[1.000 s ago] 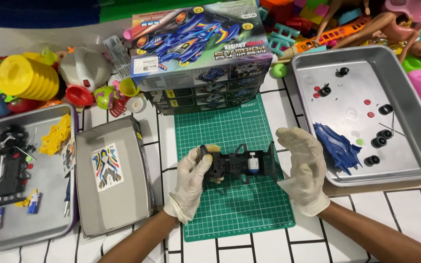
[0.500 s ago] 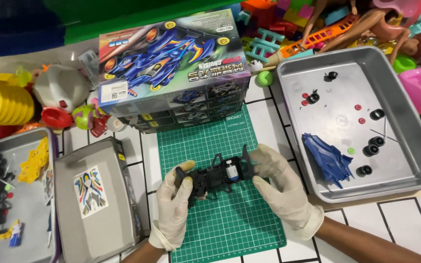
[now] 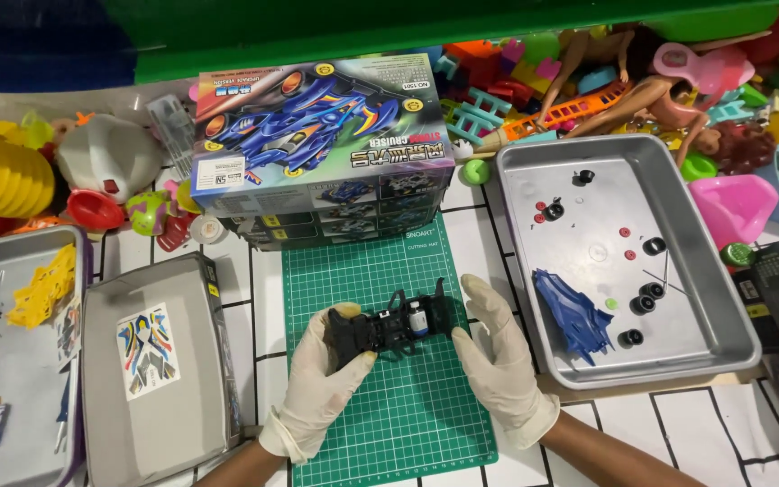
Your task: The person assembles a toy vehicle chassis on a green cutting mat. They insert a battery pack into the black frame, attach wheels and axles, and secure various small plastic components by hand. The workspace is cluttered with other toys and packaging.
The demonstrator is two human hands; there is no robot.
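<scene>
Between your gloved hands, over the green cutting mat (image 3: 380,424), sits the black toy car chassis (image 3: 389,326). Your left hand (image 3: 331,379) grips one end, your right hand (image 3: 498,356) pinches the other. A small motor appears seated. Wheels (image 3: 644,298) and blue body shell (image 3: 572,316) lie unmounted in the metal tray (image 3: 723,316) beside your right hand.

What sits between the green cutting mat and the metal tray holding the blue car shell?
In the head view, only bare white tiled table lies between the green cutting mat and the metal tray with the blue car shell.
</scene>
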